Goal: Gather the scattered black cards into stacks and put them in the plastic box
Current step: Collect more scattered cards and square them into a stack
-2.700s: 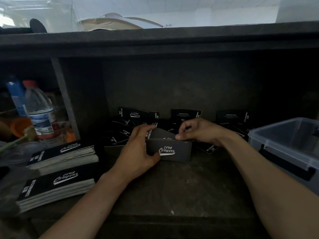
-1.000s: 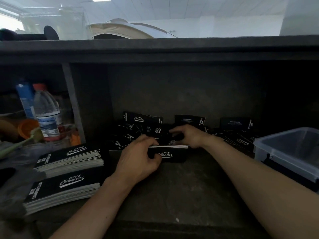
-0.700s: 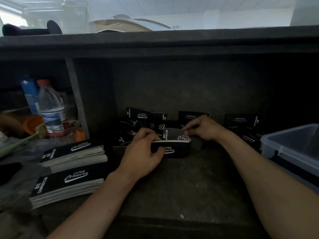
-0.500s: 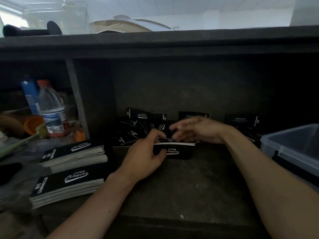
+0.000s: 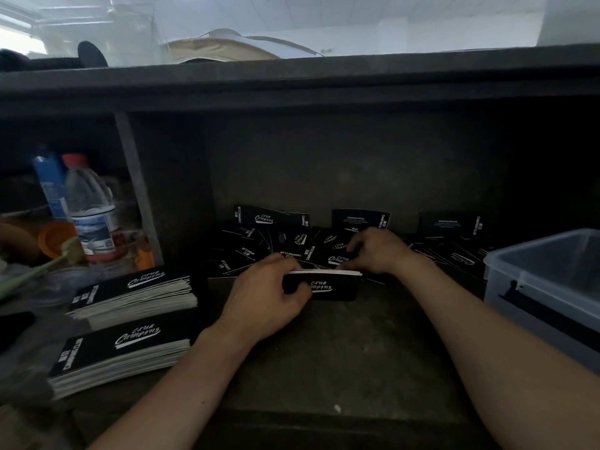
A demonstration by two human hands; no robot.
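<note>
A small bundle of black "Club Camping" cards (image 5: 328, 285) stands on its long edge on the dark shelf, and my left hand (image 5: 266, 297) grips its left end. My right hand (image 5: 378, 251) lies behind the bundle's right end, fingers curled down on the loose black cards (image 5: 276, 241) scattered against the back wall. More loose cards (image 5: 454, 251) lie to the right. Two finished stacks (image 5: 136, 293) (image 5: 120, 350) lie flat at the left. The clear plastic box (image 5: 548, 287) stands open at the right edge.
A shelf divider (image 5: 139, 193) separates a left compartment holding a water bottle (image 5: 89, 206), a blue bottle (image 5: 52, 186) and an orange cup (image 5: 55, 238). The overhanging counter top (image 5: 292, 79) caps the alcove. Bare shelf surface (image 5: 341, 362) lies in front of my hands.
My right hand has dropped from above the bundle onto the loose cards just behind its right end. My left hand has kept its grip on the bundle, which stays upright.
</note>
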